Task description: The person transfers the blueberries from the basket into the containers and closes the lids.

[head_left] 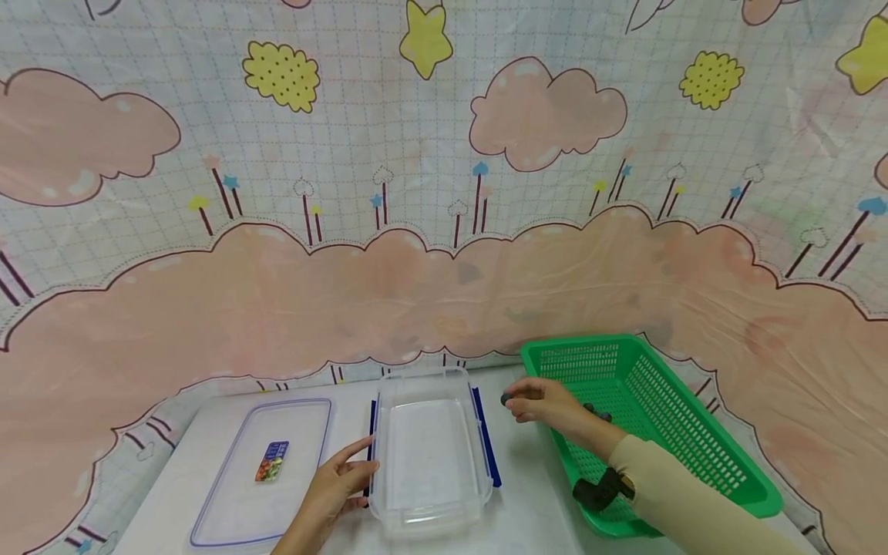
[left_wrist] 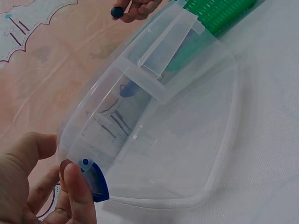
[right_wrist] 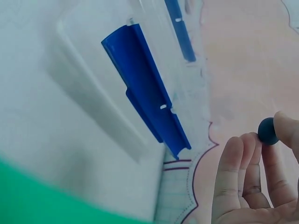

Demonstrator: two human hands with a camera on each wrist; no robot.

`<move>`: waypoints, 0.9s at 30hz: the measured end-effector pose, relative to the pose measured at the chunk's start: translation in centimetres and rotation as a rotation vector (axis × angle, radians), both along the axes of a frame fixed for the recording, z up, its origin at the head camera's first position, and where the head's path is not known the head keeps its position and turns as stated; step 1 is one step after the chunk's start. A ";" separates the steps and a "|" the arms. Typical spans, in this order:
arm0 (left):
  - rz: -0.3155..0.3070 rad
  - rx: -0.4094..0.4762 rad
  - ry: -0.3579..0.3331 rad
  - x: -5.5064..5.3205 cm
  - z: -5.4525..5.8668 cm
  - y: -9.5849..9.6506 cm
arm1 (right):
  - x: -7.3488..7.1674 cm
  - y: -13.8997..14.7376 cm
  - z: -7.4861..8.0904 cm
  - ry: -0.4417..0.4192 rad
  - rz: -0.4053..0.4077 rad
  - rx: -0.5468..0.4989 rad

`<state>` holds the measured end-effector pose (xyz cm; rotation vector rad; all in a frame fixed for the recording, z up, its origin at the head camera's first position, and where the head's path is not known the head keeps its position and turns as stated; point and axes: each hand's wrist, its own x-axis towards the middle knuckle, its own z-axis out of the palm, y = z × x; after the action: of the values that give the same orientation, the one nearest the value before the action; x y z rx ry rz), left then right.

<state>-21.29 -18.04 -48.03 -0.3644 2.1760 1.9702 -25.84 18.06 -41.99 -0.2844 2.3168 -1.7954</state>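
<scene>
A clear plastic container (head_left: 430,455) with blue side latches stands on the white table. My left hand (head_left: 338,482) touches its left side, fingertips at the rim and beside a blue latch (left_wrist: 96,182). Between thumb and fingertip, my right hand (head_left: 544,402) pinches a small dark blue ball (right_wrist: 268,131), held right of the container and near the green basket (head_left: 687,432). Several similar dark balls (head_left: 605,417) show inside that basket, partly hidden by my right forearm. The right latch (right_wrist: 145,84) hangs outward from the container's side.
A clear lid (head_left: 229,493) with a blue-purple rim lies flat on the table at the left, with a small colourful label (head_left: 272,462) on it. A cloth curtain (head_left: 444,301) printed with clouds and stars hangs behind the table.
</scene>
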 end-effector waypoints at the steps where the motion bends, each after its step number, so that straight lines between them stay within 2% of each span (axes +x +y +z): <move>1: 0.001 0.000 -0.003 0.0 0.0 0.0 | 0.0 -0.2 -0.1 0.000 0.000 -0.005; 15: 0.003 -0.001 -0.003 0.1 0.0 0.0 | -0.1 -2.7 -1.4 -0.008 0.049 -0.009; 27: 0.005 0.007 -0.003 0.0 0.0 0.0 | 0.5 -5.4 -1.7 -0.023 0.099 -0.019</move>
<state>-21.28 -18.02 -48.03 -0.3726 2.1674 1.9785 -25.36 12.66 -43.70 -0.3726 2.2303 -1.7646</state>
